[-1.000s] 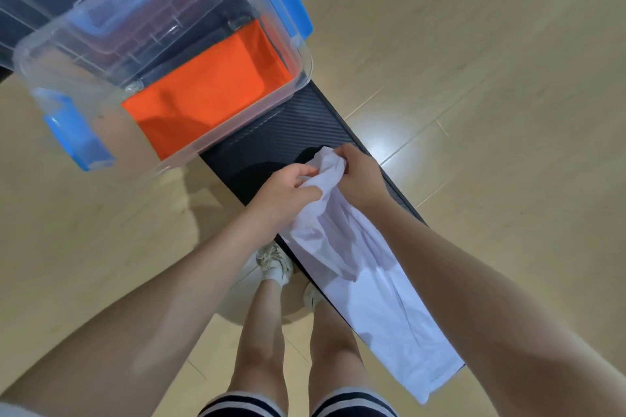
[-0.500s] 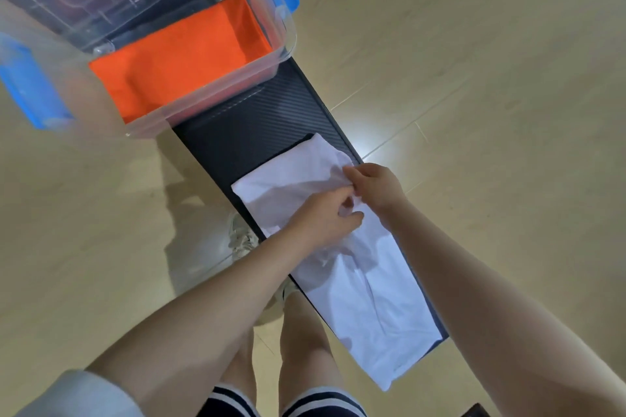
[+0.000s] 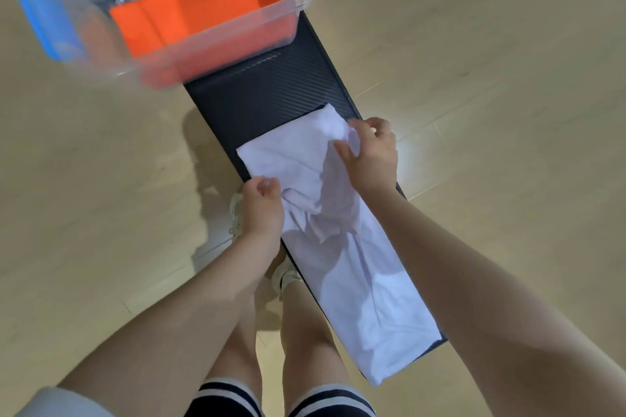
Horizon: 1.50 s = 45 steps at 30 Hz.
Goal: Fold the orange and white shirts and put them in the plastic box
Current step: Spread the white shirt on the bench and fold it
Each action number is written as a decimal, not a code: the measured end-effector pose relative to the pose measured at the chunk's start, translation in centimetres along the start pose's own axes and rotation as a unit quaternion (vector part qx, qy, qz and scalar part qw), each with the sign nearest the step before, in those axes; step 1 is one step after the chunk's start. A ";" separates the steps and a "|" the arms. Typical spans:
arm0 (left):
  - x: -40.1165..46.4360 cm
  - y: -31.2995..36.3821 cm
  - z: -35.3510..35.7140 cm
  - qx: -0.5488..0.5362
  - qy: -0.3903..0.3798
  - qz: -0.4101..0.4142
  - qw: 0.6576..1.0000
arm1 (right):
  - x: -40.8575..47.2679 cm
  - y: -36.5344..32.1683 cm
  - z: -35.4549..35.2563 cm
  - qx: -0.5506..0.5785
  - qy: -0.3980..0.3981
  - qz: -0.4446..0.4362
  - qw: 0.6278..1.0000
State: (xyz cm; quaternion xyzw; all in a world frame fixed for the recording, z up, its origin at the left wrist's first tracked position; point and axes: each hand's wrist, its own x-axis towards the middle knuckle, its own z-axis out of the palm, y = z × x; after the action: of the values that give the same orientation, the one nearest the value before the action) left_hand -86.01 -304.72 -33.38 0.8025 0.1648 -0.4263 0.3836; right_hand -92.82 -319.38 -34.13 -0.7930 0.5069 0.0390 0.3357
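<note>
The white shirt (image 3: 342,247) lies lengthwise on a narrow black table (image 3: 264,95), its far end folded flat and its middle bunched. My left hand (image 3: 262,208) pinches the shirt's left edge at the bunch. My right hand (image 3: 371,154) grips a fold of the same shirt near the table's right edge. The orange shirt (image 3: 200,15) lies folded inside the clear plastic box (image 3: 216,44) at the table's far end.
The box has blue latches (image 3: 47,24) on its sides, and clear lid parts rest over its far half. Pale wooden floor (image 3: 491,61) surrounds the table. My legs and white shoes (image 3: 284,276) stand at the table's left side.
My hands have moved apart, the left toward the shirt's left edge and the right toward the right edge. The shirt's far end now lies flatter on the table.
</note>
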 end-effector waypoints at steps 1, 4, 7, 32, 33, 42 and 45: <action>0.2 0.2 0.3 -0.018 0.005 -0.003 1.000 | 0.6 -0.2 0.2 -0.001 -0.025 0.007 1.000; 1.0 1.0 0.5 -0.010 0.013 -0.029 0.999 | 1.8 -1.3 0.6 -0.001 -0.082 -0.002 0.997; 1.2 1.9 0.0 0.007 -0.018 -0.044 0.999 | 2.2 -2.5 0.1 0.193 -0.138 0.040 0.971; -0.9 -3.1 -1.0 0.319 -0.011 0.345 0.883 | -5.9 1.2 -1.3 0.410 -0.124 0.238 0.872; -1.0 -3.3 -1.5 0.330 -0.006 0.384 0.862 | -6.1 1.4 -1.9 0.450 -0.144 0.233 0.850; -2.8 -7.4 -2.2 0.427 -0.105 0.399 0.804 | -8.1 7.0 -0.6 0.201 -0.091 0.297 0.929; -3.4 -8.3 -1.3 0.234 -0.090 0.151 0.956 | -8.0 7.6 0.0 0.200 -0.074 0.284 0.935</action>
State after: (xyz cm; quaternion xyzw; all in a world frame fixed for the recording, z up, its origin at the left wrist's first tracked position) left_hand -92.21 -298.13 -34.11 0.8436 -0.0980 -0.4606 0.2579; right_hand -102.95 -315.14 -34.69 -0.5272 0.6822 0.0897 0.4986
